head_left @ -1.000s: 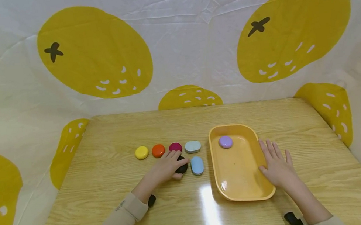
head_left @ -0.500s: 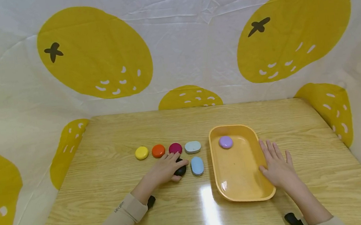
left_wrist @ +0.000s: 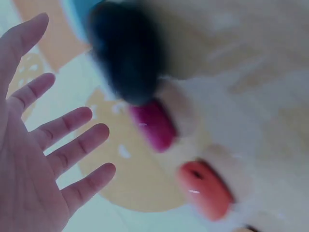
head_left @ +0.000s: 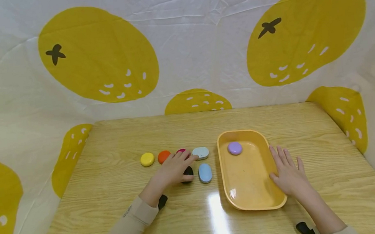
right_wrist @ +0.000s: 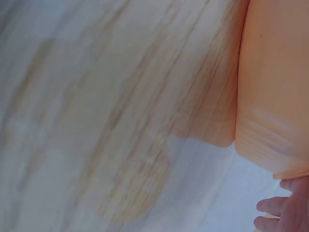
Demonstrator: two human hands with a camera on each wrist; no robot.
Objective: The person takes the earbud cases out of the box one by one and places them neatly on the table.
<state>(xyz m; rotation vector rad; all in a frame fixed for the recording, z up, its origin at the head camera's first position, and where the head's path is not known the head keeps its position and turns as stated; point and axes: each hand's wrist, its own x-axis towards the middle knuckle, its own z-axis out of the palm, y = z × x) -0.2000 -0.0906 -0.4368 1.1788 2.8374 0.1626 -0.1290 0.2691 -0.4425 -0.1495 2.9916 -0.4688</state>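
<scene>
My left hand (head_left: pixel 172 169) hovers over a small black round piece (head_left: pixel 188 171), partly hiding it. In the left wrist view the fingers are spread apart, and the black piece (left_wrist: pixel 126 53) lies beyond them, not held. Behind that hand, a magenta round piece (head_left: pixel 181 151) and an orange-red one (head_left: pixel 164 156) are partly covered. A light blue oval piece (head_left: pixel 205 173) and a pale grey-blue oval one (head_left: pixel 201 153) lie to its right. My right hand (head_left: pixel 288 175) rests with straight fingers against the right rim of an orange-yellow tray (head_left: pixel 246 179).
A purple round piece (head_left: pixel 235 148) lies inside the tray near its far left corner. At the left end of the back row is a yellow round piece (head_left: pixel 147 159). A white cloth with yellow fruit prints (head_left: pixel 202 61) hangs behind the wooden table (head_left: pixel 123 136).
The black piece shifted slightly left under my left hand, whose fingers have since come off it and spread a little farther back. My right hand and the tray stay put.
</scene>
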